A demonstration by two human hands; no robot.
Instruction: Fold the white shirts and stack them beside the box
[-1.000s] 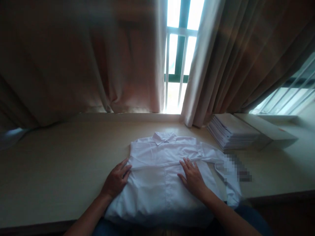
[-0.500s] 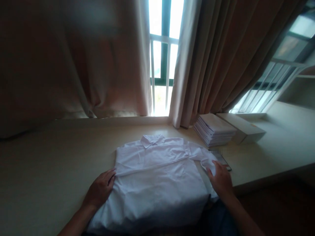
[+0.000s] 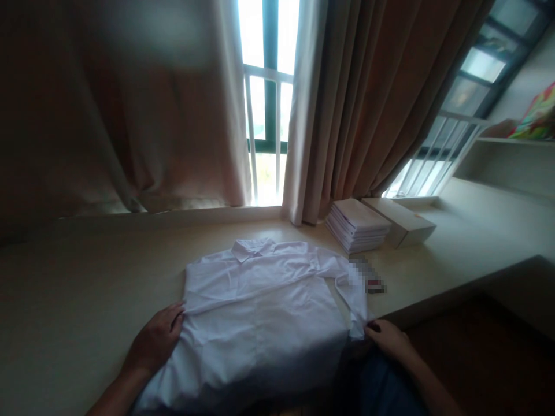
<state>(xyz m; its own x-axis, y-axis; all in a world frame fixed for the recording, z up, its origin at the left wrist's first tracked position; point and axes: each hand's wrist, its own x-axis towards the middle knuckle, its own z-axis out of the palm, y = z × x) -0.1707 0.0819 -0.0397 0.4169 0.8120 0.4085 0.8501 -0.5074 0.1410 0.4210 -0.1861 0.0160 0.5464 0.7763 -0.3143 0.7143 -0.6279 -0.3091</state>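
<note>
Below the brown curtains (image 3: 355, 98) and a bright strip of window (image 3: 265, 104) runs a pale counter (image 3: 108, 277). From where I stand, a white shirt (image 3: 260, 300) lies spread at its near edge, collar toward the window. Past it, near the curtain, sit a pale box (image 3: 401, 225) and a white stack (image 3: 358, 228). The left hand (image 3: 156, 338) rests against the shirt's side, though I can't tell whether it grips; the right hand (image 3: 390, 338) pinches the sleeve's end.
</note>
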